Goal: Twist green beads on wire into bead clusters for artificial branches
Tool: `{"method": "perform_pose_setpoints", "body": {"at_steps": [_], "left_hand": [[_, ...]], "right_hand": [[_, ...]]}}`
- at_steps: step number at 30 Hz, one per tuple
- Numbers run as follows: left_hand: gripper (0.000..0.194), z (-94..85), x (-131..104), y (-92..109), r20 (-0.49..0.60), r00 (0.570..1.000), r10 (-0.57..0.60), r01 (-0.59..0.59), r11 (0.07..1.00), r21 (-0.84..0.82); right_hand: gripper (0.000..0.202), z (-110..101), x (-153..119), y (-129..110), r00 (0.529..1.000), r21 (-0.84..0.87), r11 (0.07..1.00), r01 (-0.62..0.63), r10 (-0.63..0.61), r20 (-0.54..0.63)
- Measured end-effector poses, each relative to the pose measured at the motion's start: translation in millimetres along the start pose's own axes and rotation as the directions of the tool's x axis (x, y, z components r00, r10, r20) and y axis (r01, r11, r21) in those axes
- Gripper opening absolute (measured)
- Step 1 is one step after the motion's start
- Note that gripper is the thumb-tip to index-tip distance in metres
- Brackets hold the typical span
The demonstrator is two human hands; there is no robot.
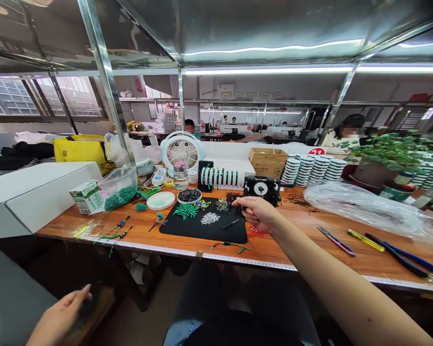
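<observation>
Over the right edge of the black mat [198,233], my right hand [259,213] is closed in a pinch near some dark strands [234,196]; what its fingertips hold is too small to make out. On the mat lie silver beads [210,218], coloured beads [222,205], green tube pieces [185,211] and a thin dark tool [231,224]. A green beaded cord [231,245] rests in front of it. My left hand [63,312] is low at the left, below the table edge, thumb and fingers pressed together; anything between them cannot be made out.
A dish of black beads [189,196], a rack of white spools [223,177] and a black device [261,189] stand behind the mat. Tweezers [336,241] and pliers [400,254] lie right. A white box [46,192] fills the left. Metal posts [106,81] rise at the table.
</observation>
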State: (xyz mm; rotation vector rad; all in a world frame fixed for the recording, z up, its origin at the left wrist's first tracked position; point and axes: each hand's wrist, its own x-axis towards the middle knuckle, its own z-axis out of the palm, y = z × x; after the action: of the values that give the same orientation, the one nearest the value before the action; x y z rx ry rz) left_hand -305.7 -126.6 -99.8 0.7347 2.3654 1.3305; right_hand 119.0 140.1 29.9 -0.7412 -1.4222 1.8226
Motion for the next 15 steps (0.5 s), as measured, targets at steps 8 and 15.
{"method": "perform_pose_setpoints", "body": {"at_steps": [8, 15], "left_hand": [[0.025, 58.5, -66.7, 74.7, 0.327, 0.860, 0.391, -0.465, 0.865, 0.190], [0.039, 135.3, -104.3, 91.6, 0.505, 0.733, 0.456, -0.541, 0.841, 0.025]], "right_hand": [[0.023, 15.6, 2.1, -8.6, 0.998, 0.009, 1.000, -0.015, 0.014, 0.063], [0.019, 20.0, 3.5, -18.2, 0.996, 0.018, 1.000, -0.018, 0.017, 0.088]]}}
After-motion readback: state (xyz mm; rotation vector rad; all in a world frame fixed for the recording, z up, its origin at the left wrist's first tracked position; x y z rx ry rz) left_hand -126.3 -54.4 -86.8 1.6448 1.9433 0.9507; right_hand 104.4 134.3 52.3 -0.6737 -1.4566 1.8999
